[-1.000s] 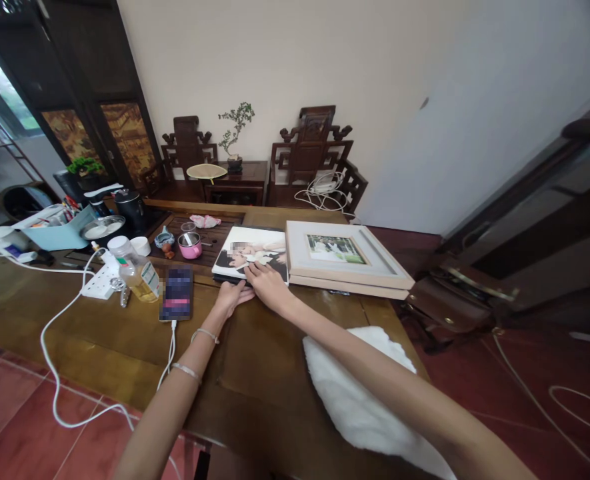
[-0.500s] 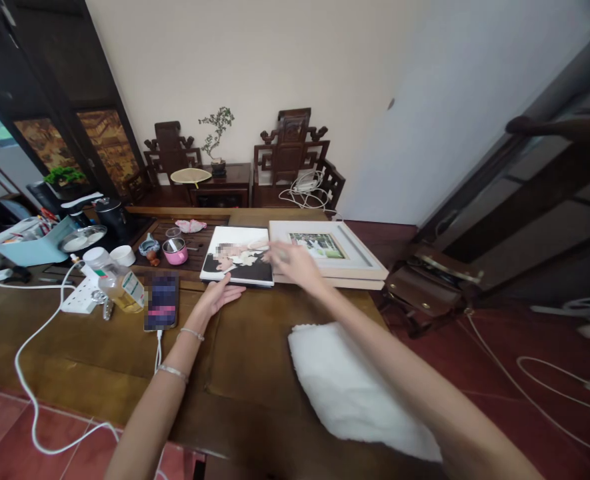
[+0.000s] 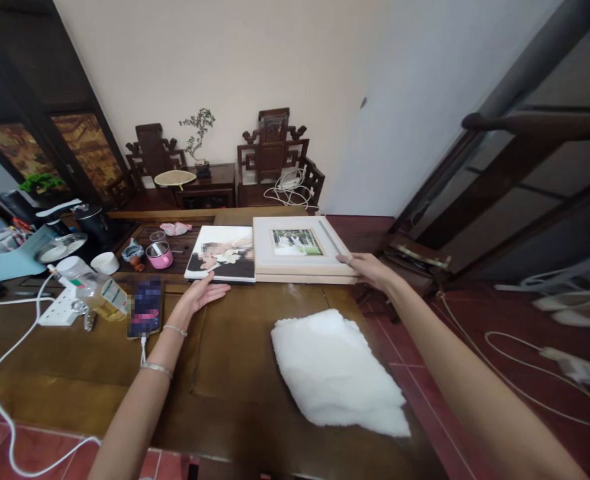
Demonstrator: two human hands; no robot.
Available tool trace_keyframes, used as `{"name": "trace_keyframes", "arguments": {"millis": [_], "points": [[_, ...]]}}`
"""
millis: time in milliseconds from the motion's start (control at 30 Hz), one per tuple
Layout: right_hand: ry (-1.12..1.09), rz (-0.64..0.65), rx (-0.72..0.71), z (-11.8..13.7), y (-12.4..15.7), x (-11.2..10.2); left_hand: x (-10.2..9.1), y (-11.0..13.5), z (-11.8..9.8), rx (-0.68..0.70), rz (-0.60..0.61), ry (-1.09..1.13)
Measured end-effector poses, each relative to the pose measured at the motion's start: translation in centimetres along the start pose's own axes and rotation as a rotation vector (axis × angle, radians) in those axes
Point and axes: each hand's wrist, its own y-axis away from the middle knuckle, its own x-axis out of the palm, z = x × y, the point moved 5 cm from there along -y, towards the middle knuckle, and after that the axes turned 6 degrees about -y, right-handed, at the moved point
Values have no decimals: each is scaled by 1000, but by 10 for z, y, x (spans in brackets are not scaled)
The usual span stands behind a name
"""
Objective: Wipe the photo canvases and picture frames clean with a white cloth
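On the wooden table a photo album (image 3: 242, 272) with a picture of people on its cover lies against a stack of pale picture frames (image 3: 305, 263). The top frame holds a small photo with greenery. My left hand (image 3: 202, 293) is at the album's front edge, its thumb touching the cover and its fingers stretched out to the right. At the right front corner of the frames, my right hand (image 3: 369, 268) has its thumb on top and its other fingers around the side, partly hidden. A white fluffy cloth (image 3: 337, 373) lies nearer, between my arms.
To the left are a phone (image 3: 145, 307) on a cable, a bottle of yellowish liquid (image 3: 97, 290), a white power strip (image 3: 59, 307), a pink cup (image 3: 159, 255) and a blue box (image 3: 15, 257). Carved chairs (image 3: 273, 157) stand behind the table.
My right hand has moved from the seam between album and frames to the frames' right edge and taken hold there. My left hand stays at the album. The view has turned slightly right.
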Motion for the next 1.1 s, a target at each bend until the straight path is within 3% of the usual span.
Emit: {"name": "trace_keyframes", "arguments": {"millis": [233, 367, 433, 533, 600, 733, 900, 1000, 1100], "points": [[86, -26, -88, 0, 7, -2, -7, 6, -3, -14, -7, -87], [266, -86, -112, 8, 0, -10, 0, 27, -14, -47, -103, -442], [366, -97, -108, 14, -6, -12, 20, 34, -31, 90, -157, -703], [498, -120, -107, 24, -13, -10, 72, 28, -65, 425, -240, -1038], [562, -147, -108, 28, -15, -7, 101, 13, -81, 486, -427, -1274], [629, -186, -123, 36, -13, 3, 144, -22, -87, 441, -435, -1498], [642, -207, -162, 47, -4, 0, 158, -22, -88, 506, -410, -1550], [630, -217, -188, 52, 9, -11, 159, -4, -102, 608, -421, -1521], [609, -251, -214, 57, 29, -26, 155, 22, -121, 717, -427, -1335]]}}
